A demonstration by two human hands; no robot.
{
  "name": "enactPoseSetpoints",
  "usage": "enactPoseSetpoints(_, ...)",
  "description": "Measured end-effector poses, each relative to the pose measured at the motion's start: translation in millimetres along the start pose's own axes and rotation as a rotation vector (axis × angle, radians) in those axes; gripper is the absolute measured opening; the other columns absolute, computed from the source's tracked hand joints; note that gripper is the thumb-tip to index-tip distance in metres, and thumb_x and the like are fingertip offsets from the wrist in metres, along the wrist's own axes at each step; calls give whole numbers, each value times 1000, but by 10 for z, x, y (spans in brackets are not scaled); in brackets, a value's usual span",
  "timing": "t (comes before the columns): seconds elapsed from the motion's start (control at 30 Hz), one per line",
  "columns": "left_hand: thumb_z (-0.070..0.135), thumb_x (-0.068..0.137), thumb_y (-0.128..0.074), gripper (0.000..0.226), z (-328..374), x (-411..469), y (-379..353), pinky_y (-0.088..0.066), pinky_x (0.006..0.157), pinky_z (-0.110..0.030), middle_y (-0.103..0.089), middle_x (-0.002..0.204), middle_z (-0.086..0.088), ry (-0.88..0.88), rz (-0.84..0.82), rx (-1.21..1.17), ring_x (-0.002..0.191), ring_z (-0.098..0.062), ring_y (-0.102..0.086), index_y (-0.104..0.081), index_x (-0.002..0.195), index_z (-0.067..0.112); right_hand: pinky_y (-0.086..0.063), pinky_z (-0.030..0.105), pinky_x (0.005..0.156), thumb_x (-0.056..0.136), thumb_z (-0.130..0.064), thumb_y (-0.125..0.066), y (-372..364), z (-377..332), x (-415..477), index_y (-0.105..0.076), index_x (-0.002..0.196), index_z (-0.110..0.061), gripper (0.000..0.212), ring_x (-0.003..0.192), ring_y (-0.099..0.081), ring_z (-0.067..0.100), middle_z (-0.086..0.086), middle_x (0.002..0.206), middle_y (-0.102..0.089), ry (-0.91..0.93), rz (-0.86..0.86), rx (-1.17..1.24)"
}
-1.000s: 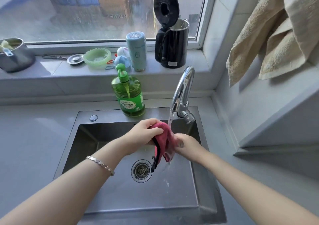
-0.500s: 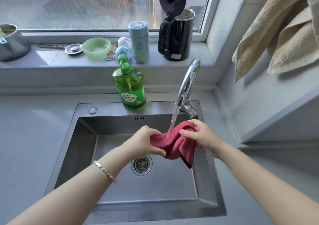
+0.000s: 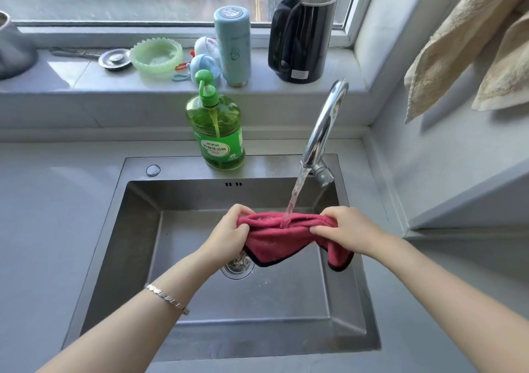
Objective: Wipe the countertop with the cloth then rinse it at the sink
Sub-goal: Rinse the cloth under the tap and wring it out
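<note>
I am watching the cloth (image 3: 282,239) being drawn out wide over the sink (image 3: 183,341). Half a second ago it was bunched into a wad between the hands; now it is stretching as a band under the tap (image 3: 325,126), with the water stream (image 3: 294,198) landing near its middle. The left hand (image 3: 229,236) is pinching the left end closed, and the right hand (image 3: 345,234) is gripping the right end, one corner hanging below it. I judge the wiping to be finished and the rinse well under way, with more fabric being exposed to the water.
</note>
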State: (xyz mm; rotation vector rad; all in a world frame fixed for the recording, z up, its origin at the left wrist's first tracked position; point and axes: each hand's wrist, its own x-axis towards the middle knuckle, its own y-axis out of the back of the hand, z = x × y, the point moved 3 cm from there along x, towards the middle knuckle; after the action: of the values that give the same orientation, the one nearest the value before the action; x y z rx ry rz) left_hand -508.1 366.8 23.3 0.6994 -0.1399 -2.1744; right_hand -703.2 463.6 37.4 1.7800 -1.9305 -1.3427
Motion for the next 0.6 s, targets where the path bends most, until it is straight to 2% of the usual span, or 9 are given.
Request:
enactPoseSetpoints(0.1, 9, 85, -45, 16, -72, 35, 39, -46, 65, -32, -59, 84, -3, 50, -40, 49, 74, -18, -52, -56, 94, 16, -39, 16, 51, 82, -22, -65, -72, 41, 7, -58, 69, -14, 17, 54, -52, 6, -2, 62, -57, -79, 2, 303)
enactPoseSetpoints(0.17, 13, 88, -46, 10, -101, 43, -7, -48, 66, -36, -56, 83, -5, 132, -5, -84, 73, -19, -50, -55, 88, 17, -39, 16, 42, 81, -17, -66, -166, -21, -55, -60, 75, -8, 13, 42, -50, 7, 4, 59, -56, -147, 91, 624)
enactPoseSetpoints(0.23, 22, 93, -42, 13, -68, 26, -142, -49, 64, -34, -55, 85, -5, 216, 28, -263, 73, -18, -52, -52, 88, 17, -37, 18, 38, 84, -19, -63, -300, -185, -107, -58, 75, -10, 13, 37, -47, 10, 5, 55, -52, -160, 227, 859)
enactPoseSetpoints(0.3, 35, 96, -36, 27, 17, 9, -315, -50, 57, -28, -59, 88, -5, 216, 28, -340, 74, -17, -57, -53, 97, 14, -46, 25, 57, 87, -22, -58, -425, -409, -98, -58, 77, -13, 14, 58, -53, 13, 3, 69, -53, -107, 372, 830)
enactPoseSetpoints(0.37, 39, 97, -31, 33, 128, -28, -469, -48, 51, -25, -61, 87, -4, 151, 10, -439, 73, -15, -60, -53, 100, 14, -40, 21, 81, 89, -22, -55, -529, -612, -48, -60, 86, -14, 10, 84, -52, 13, 1, 90, -50, -56, 450, 742)
enactPoseSetpoints(0.43, 34, 98, -31, 27, 229, -68, -556, -53, 57, -25, -62, 92, -2, 62, 16, -492, 80, -12, -62, -54, 96, 20, -38, 13, 78, 89, -22, -54, -546, -711, 8, -60, 89, -11, 12, 85, -53, 14, 7, 95, -54, -49, 500, 742)
enactPoseSetpoints(0.5, 27, 99, -30, 28, 280, -76, -526, -54, 73, -26, -65, 93, 2, -65, 75, -413, 84, -7, -63, -57, 95, 26, -39, 3, 65, 90, -20, -54, -491, -748, 53, -58, 86, -12, 10, 70, -55, 5, 5, 84, -59, -27, 507, 795)
enactPoseSetpoints(0.53, 25, 99, -29, 29, 288, -77, -492, -53, 74, -22, -65, 90, 3, -125, 105, -367, 80, -2, -63, -58, 94, 26, -39, 2, 63, 90, -19, -53, -467, -754, 84, -56, 83, -13, 10, 64, -53, 0, 0, 77, -58, 4, 486, 827)
enactPoseSetpoints(0.6, 24, 99, -29, 31, 310, -103, -414, -52, 58, -21, -63, 76, 3, -183, 122, -275, 62, -4, -60, -57, 85, 24, -45, 14, 66, 90, -18, -52, -446, -757, 160, -54, 74, -16, 17, 60, -53, 3, -5, 67, -56, 55, 446, 853)
